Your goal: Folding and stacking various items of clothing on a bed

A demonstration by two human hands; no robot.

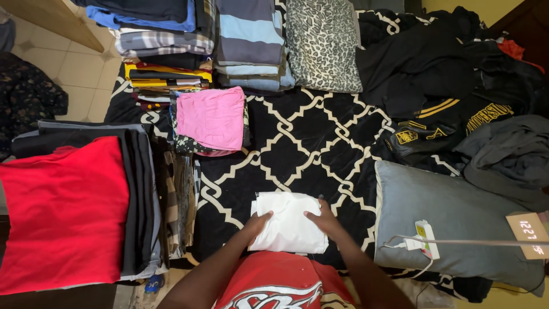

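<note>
item: white folded cloth garment [289, 222] | state: folded into a flat rectangle | place: your near edge of the black-and-white patterned bedspread [309, 137] | pose: lying flat

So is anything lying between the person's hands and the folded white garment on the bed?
Nothing visible. The left hand and right hand already rest directly on the folded white fabric garment, which lies on the black-and-white patterned bedspread, apart from the clothing stacks.
</note>
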